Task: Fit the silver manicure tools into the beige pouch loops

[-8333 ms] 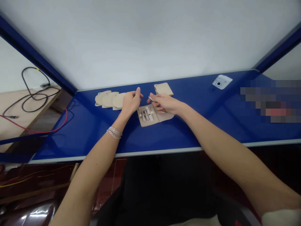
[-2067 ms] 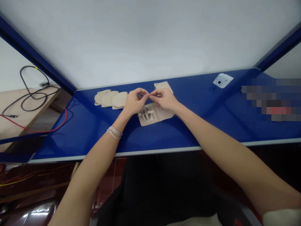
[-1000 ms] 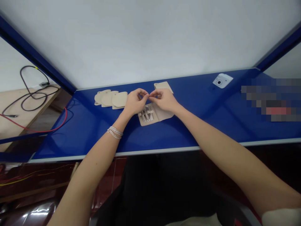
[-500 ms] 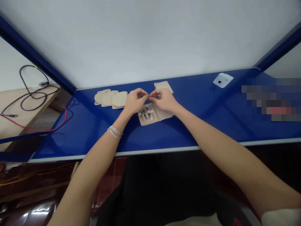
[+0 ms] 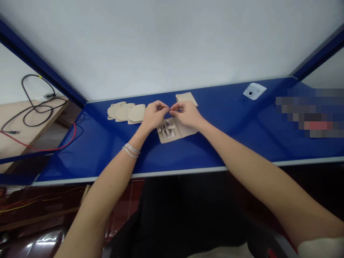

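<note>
My left hand (image 5: 156, 114) and my right hand (image 5: 185, 113) meet fingertip to fingertip above an opened beige manicure case (image 5: 177, 136). Both are pinched closed; whatever lies between the fingertips is too small to make out. Inside the case's left half, nail clippers (image 5: 168, 132) and other small metal tools sit under straps. The right half is a plain flap, partly covered by my right hand. Close to my left hand, several closed beige cases (image 5: 136, 113) overlap in a row. Another beige case (image 5: 187, 98) lies just behind my right hand.
A white instant camera (image 5: 254, 91) rests at the back right of the blue table (image 5: 107, 154). Blurred-out items occupy the far right. Black and red cables (image 5: 37, 107) run over a wooden surface at the left. A pale wall rises behind the table.
</note>
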Demonstrator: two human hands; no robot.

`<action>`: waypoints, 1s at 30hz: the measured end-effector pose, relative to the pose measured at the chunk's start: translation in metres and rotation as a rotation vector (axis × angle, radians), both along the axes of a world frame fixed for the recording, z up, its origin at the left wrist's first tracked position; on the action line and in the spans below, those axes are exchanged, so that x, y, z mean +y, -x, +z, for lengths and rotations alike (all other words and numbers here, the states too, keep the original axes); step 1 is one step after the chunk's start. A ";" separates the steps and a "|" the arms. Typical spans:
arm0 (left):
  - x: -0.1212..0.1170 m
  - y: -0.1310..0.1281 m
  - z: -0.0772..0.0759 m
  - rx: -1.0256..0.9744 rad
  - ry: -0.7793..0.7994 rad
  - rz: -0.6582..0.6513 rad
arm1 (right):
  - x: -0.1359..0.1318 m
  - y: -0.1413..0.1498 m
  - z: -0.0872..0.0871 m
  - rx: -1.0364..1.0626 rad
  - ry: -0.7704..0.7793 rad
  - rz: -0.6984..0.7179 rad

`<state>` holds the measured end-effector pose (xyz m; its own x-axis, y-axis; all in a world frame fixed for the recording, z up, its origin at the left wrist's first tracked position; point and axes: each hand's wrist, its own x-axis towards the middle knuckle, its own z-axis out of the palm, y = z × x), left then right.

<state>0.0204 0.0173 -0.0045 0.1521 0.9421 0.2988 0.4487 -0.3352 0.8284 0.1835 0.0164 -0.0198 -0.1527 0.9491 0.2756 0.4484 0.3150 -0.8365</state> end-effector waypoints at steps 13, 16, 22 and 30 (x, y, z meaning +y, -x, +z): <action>0.000 -0.001 0.001 -0.052 0.146 0.016 | 0.001 0.000 0.001 0.012 -0.003 0.003; -0.003 -0.001 0.002 -0.067 0.223 -0.044 | 0.002 -0.002 0.003 0.037 -0.018 0.028; -0.004 0.001 0.000 -0.091 0.028 -0.094 | -0.002 -0.004 0.006 0.193 0.079 0.072; -0.005 0.006 0.008 -0.069 -0.067 -0.168 | -0.007 -0.012 0.020 0.406 0.510 0.192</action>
<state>0.0141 0.0123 0.0030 0.2824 0.8828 0.3754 0.3243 -0.4561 0.8287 0.1954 0.0090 0.0001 -0.3108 0.9418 -0.1280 0.0424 -0.1208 -0.9918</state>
